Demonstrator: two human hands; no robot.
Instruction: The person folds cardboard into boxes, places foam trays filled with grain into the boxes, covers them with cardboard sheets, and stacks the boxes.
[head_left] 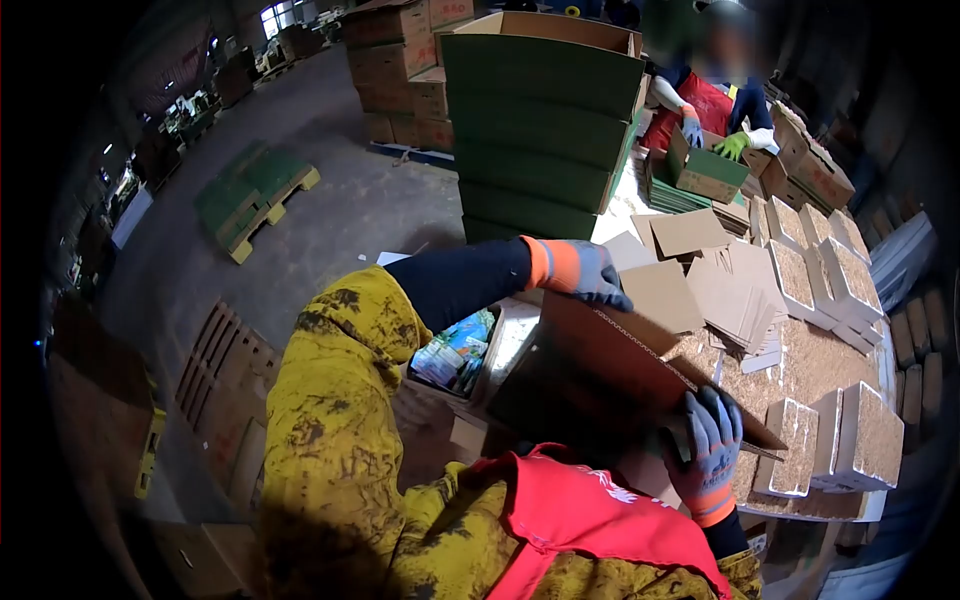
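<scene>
A large cardboard box (600,345) is tilted in front of my body, its corrugated edge facing up. My left hand (592,275), in a grey glove with an orange cuff, is closed over the box's far upper edge. My right hand (708,445), gloved alike, grips the near right edge, fingers bent around the board. The box's lower part is in deep shadow. Flat cardboard pieces (735,295) lie on the table (745,385) just beyond the box. Left of it stands an open carton (455,352) with colourful packets inside.
A tall stack of green boxes (540,120) rises ahead. White-edged, straw-coloured blocks (868,440) stand along the table's right side. Across the table a co-worker's gloved hands (733,147) handle a green box (708,172). Pallets (255,200) lie on the floor at left.
</scene>
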